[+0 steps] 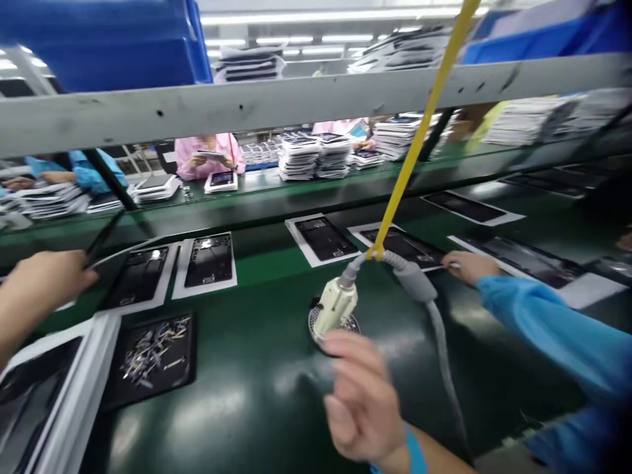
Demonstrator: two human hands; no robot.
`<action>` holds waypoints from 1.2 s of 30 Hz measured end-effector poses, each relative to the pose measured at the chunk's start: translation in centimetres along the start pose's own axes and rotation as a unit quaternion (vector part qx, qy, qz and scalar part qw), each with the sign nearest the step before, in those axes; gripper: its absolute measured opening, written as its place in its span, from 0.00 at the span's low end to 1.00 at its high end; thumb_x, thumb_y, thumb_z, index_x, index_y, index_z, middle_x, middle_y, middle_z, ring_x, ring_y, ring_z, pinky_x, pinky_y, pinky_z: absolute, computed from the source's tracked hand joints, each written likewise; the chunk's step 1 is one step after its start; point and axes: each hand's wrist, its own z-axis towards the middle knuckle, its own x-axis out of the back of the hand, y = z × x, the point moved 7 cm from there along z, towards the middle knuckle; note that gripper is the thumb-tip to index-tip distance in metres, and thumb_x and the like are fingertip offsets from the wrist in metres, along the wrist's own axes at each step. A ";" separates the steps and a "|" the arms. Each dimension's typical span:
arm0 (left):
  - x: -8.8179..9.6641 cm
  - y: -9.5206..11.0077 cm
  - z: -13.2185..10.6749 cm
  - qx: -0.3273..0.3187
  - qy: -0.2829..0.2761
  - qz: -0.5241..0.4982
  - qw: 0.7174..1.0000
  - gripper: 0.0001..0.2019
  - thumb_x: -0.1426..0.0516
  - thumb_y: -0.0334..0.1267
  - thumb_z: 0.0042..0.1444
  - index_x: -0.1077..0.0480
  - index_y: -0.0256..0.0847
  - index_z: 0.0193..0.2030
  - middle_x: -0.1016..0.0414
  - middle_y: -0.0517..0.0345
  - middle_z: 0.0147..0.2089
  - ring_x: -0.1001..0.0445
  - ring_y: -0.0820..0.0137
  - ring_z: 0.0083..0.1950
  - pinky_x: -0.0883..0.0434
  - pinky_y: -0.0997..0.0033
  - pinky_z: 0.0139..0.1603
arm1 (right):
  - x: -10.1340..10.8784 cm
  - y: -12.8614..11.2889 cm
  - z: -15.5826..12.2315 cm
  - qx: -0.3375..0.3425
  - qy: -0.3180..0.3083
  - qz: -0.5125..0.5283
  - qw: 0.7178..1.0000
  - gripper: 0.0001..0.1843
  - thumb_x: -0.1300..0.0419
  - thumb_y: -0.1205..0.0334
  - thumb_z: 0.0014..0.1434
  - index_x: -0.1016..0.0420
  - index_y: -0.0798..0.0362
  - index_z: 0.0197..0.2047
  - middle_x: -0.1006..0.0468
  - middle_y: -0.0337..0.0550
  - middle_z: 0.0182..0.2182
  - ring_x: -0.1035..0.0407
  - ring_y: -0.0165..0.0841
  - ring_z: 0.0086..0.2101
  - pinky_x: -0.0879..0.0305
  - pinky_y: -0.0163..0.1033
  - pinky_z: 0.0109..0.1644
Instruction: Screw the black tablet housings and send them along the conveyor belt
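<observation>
My right hand (365,401), with a blue band at the wrist, is raised over the green bench. Its fingers are loosely bent, with a gap to the thumb and nothing between them. Just beyond the fingertips hangs a cream-coloured device (336,306) with a grey cable, tied to a yellow strap (419,138); I cannot tell whether they touch. At the left edge my left hand (47,289) is blurred and closed around a thin dark tool (105,236). Near it lie black tablet-like panels (141,273) on white sheets and a black tray (190,355) holding small metal pieces (155,349).
A co-worker's blue sleeve (548,322) and hand (471,265) reach in from the right over more panels. A grey shelf beam (276,102) crosses above, carrying blue bins (118,46). A white-edged stack (83,388) stands front left. People work behind stacked panels (299,158).
</observation>
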 end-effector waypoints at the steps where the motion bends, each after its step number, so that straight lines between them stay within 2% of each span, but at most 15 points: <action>1: 1.7 2.0 -2.8 -0.018 0.002 0.046 0.999 0.12 0.46 0.42 0.57 0.25 0.38 0.34 0.23 0.56 0.28 0.25 0.63 0.33 0.28 0.67 0.40 | -2.4 0.4 -0.1 -0.072 -0.088 0.069 0.991 0.23 0.40 0.64 0.63 0.29 0.48 0.61 0.21 0.50 0.48 0.25 0.44 0.50 0.24 0.54 0.55; 3: 4.9 7.2 -8.6 -0.095 0.043 0.053 0.993 0.12 0.49 0.39 0.61 0.25 0.37 0.36 0.21 0.50 0.35 0.22 0.60 0.37 0.28 0.66 0.40 | -7.7 2.2 -1.3 -0.296 -0.203 0.191 0.914 0.16 0.39 0.59 0.64 0.26 0.49 0.55 0.20 0.50 0.48 0.22 0.41 0.47 0.23 0.50 0.52; 5: 6.5 12.4 -14.1 -0.164 0.075 0.008 0.984 0.10 0.48 0.32 0.59 0.24 0.37 0.37 0.21 0.45 0.39 0.21 0.58 0.37 0.27 0.64 0.38 | -12.4 3.1 -2.9 -0.484 -0.241 0.306 0.784 0.24 0.35 0.47 0.60 0.27 0.51 0.55 0.22 0.54 0.53 0.22 0.43 0.48 0.23 0.49 0.50; 7: 5.9 16.7 -18.5 -0.221 0.070 -0.063 0.971 0.11 0.48 0.26 0.56 0.24 0.39 0.37 0.23 0.45 0.36 0.21 0.57 0.36 0.27 0.63 0.35 | -15.1 3.2 -3.4 -0.565 -0.203 0.394 0.696 0.35 0.35 0.35 0.56 0.31 0.49 0.58 0.25 0.53 0.57 0.22 0.42 0.48 0.23 0.47 0.47; 9: 4.2 19.9 -21.7 -0.260 0.067 -0.140 0.953 0.12 0.48 0.23 0.54 0.25 0.40 0.37 0.24 0.46 0.34 0.21 0.57 0.34 0.28 0.63 0.34 | -15.8 3.2 -3.4 -0.579 -0.165 0.445 0.663 0.40 0.36 0.29 0.53 0.31 0.48 0.58 0.23 0.50 0.55 0.22 0.40 0.46 0.24 0.43 0.41; 13: 1.0 24.0 -26.4 -0.296 0.111 -0.236 0.919 0.13 0.49 0.22 0.57 0.27 0.42 0.38 0.26 0.47 0.33 0.22 0.56 0.34 0.28 0.62 0.31 | -12.2 4.2 -5.2 -0.612 -0.119 0.375 0.686 0.31 0.30 0.38 0.51 0.25 0.51 0.49 0.18 0.43 0.40 0.24 0.36 0.37 0.30 0.37 0.35; 16: 0.2 25.7 -30.3 -0.339 0.140 -0.297 0.882 0.07 0.46 0.28 0.63 0.28 0.42 0.39 0.25 0.49 0.34 0.24 0.59 0.34 0.26 0.61 0.32 | -8.5 5.2 -7.6 -0.641 -0.124 0.310 0.691 0.22 0.28 0.48 0.46 0.22 0.55 0.38 0.19 0.40 0.30 0.28 0.33 0.32 0.31 0.38 0.37; 18: 0.1 25.6 -32.5 -0.385 0.134 -0.359 0.840 0.04 0.44 0.34 0.65 0.27 0.43 0.41 0.23 0.51 0.36 0.24 0.62 0.36 0.25 0.63 0.35 | -6.0 6.1 -9.1 -0.656 -0.124 0.273 0.692 0.20 0.30 0.49 0.48 0.21 0.56 0.37 0.20 0.40 0.28 0.28 0.34 0.31 0.32 0.39 0.38; 20: -0.6 23.8 -33.1 -0.400 0.123 -0.418 0.807 0.05 0.44 0.36 0.67 0.26 0.43 0.43 0.22 0.52 0.38 0.24 0.65 0.37 0.25 0.67 0.38 | -4.0 7.0 -10.9 -0.677 -0.153 0.235 0.681 0.21 0.33 0.48 0.51 0.20 0.56 0.41 0.19 0.42 0.29 0.27 0.36 0.30 0.32 0.41 0.37; 22: -2.5 20.6 -31.3 -0.363 0.116 -0.442 0.812 0.08 0.46 0.36 0.69 0.25 0.42 0.42 0.22 0.53 0.38 0.23 0.68 0.38 0.25 0.69 0.40 | -2.5 7.5 -12.1 -0.666 -0.196 0.203 0.691 0.21 0.36 0.47 0.56 0.20 0.57 0.43 0.18 0.45 0.30 0.25 0.39 0.32 0.32 0.42 0.36; 25: -7.1 15.3 -25.7 -0.249 0.089 -0.390 0.882 0.12 0.49 0.36 0.69 0.24 0.41 0.39 0.21 0.51 0.38 0.22 0.65 0.40 0.25 0.67 0.43 | -0.9 8.0 -12.4 -0.587 -0.278 0.102 0.754 0.21 0.42 0.47 0.61 0.20 0.57 0.43 0.18 0.46 0.31 0.24 0.41 0.34 0.31 0.44 0.40; 28: -11.4 12.2 -20.1 -0.181 0.009 -0.304 0.935 0.13 0.48 0.36 0.66 0.22 0.40 0.44 0.19 0.48 0.43 0.20 0.60 0.45 0.24 0.62 0.49 | 0.0 8.1 -12.3 -0.494 -0.341 -0.029 0.799 0.24 0.48 0.48 0.63 0.23 0.56 0.50 0.18 0.45 0.30 0.24 0.42 0.31 0.30 0.46 0.39; 31: -13.1 12.1 -16.7 -0.210 -0.071 -0.258 0.940 0.13 0.46 0.34 0.63 0.21 0.41 0.47 0.19 0.47 0.48 0.20 0.59 0.50 0.26 0.61 0.55 | 0.8 8.1 -12.5 -0.449 -0.339 -0.115 0.818 0.27 0.54 0.50 0.66 0.28 0.57 0.57 0.16 0.49 0.35 0.20 0.44 0.34 0.27 0.46 0.40; 33: -12.9 12.8 -15.7 -0.259 -0.105 -0.245 0.928 0.12 0.45 0.31 0.60 0.21 0.41 0.45 0.20 0.47 0.49 0.21 0.59 0.51 0.28 0.62 0.57 | 1.2 8.0 -12.6 -0.439 -0.322 -0.151 0.825 0.27 0.56 0.51 0.67 0.31 0.57 0.60 0.16 0.51 0.37 0.19 0.45 0.36 0.26 0.45 0.41; 36: -12.0 13.6 -15.0 -0.329 -0.139 -0.235 0.904 0.10 0.44 0.31 0.57 0.20 0.43 0.39 0.20 0.51 0.44 0.21 0.61 0.49 0.29 0.65 0.55 | 1.2 7.3 -12.6 -0.395 -0.333 -0.222 0.827 0.28 0.56 0.54 0.69 0.39 0.58 0.67 0.19 0.46 0.29 0.22 0.43 0.28 0.30 0.43 0.32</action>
